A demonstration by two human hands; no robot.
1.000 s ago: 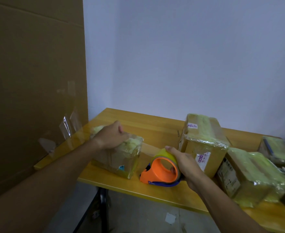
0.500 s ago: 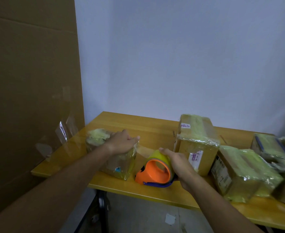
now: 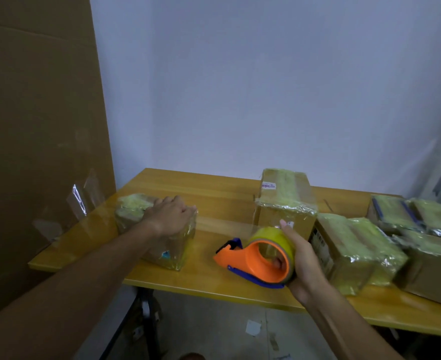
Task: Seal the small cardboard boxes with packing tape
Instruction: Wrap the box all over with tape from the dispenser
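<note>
A small cardboard box [image 3: 133,211], wrapped in yellowish clear tape, sits near the left end of the wooden table [image 3: 201,279]. My left hand [image 3: 170,216] lies on top of it, fingers curled over its right edge. To the right, my right hand [image 3: 302,258] grips an orange tape dispenser [image 3: 255,258] with a roll of yellowish tape, lifted a little off the table. A stretched strip of clear tape [image 3: 227,224] runs from the box to the roll.
A taped box [image 3: 284,201] stands upright behind the dispenser. Several more taped boxes [image 3: 357,250] crowd the table's right side. A tall cardboard sheet [image 3: 37,126] leans at the left with tape strips [image 3: 80,198] stuck on it. The wall is right behind the table.
My right hand has pulled the dispenser away to the right from the box, drawing out a longer strip of tape. My left hand stays on the box.
</note>
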